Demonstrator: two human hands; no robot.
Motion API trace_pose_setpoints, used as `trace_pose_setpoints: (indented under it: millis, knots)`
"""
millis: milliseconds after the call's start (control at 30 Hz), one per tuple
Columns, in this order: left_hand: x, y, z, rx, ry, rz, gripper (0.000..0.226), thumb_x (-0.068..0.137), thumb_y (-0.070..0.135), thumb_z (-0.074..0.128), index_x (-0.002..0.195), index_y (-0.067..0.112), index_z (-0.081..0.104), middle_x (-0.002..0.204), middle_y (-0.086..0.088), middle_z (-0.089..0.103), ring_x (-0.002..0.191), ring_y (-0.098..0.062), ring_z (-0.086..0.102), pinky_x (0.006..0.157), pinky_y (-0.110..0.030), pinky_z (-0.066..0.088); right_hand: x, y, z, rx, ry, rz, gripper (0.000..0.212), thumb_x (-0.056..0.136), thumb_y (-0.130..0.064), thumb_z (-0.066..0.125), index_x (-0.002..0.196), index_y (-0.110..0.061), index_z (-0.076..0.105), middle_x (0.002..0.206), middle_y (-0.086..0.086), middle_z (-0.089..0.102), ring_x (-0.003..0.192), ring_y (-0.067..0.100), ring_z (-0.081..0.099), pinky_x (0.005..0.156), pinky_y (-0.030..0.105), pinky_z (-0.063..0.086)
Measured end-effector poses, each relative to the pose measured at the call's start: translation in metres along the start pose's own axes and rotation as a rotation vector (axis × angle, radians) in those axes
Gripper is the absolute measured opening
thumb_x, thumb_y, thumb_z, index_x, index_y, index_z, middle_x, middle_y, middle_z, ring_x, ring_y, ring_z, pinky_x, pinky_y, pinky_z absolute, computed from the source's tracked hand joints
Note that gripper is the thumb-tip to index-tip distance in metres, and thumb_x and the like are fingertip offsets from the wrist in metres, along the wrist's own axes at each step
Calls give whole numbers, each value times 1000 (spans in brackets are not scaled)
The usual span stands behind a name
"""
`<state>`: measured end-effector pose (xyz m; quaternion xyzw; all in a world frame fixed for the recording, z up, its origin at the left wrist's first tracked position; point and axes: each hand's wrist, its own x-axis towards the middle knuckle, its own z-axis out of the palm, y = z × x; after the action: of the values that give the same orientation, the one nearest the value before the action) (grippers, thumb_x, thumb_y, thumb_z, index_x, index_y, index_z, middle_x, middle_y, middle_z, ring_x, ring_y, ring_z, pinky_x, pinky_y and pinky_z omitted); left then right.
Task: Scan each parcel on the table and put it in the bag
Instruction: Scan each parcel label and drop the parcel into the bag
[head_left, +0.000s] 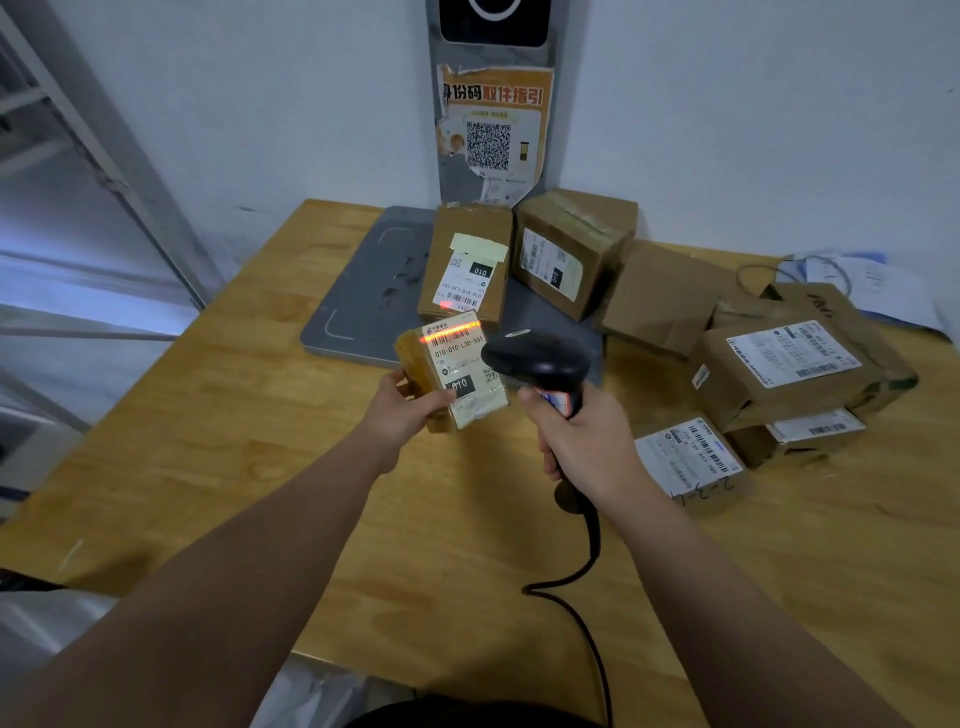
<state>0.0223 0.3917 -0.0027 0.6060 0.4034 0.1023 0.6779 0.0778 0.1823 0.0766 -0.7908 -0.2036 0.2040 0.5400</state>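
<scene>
Holding a small parcel (415, 358) in the left hand (400, 410), lifted above the desk (249, 426), thumb pressed across its white label (467, 364). Wrapped in glossy amber tape; printed with a barcode, "010-010-L30-551" and a black "010" patch. Crossed at the barcode by a red scan line (452, 331). Clutching a black scanner (535, 358) in the right hand (587, 441), nose just beside the label.
</scene>
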Motion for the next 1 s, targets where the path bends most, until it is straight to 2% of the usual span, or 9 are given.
trace_pose_setpoints:
  millis: [600,767,1000]
  knots:
    - [-5,-3,-8,9,14,3,85,75,17,81,143,15,31,131,-4,54,118,-22,55,104,-40,46,-6,0,8,-29,9,-19,22,91,-36,62,76,-22,54,59,0,58,48,12,58,51,26,51]
    - [-33,-8,-16,1,85,30,85,73,25,83,141,14,34,127,-1,55,115,-19,57,103,-41,47,-20,4,14,126,-77,48,24,88,-38,66,85,-15,59,61,1,62,51,15,60,55,30,53]
    - [-110,-40,-75,-12,268,61,84,75,30,81,143,15,34,125,1,56,113,-18,58,102,-41,47,-56,11,59,432,-275,193,13,88,-20,66,89,-10,58,68,6,55,61,19,53,58,30,45]
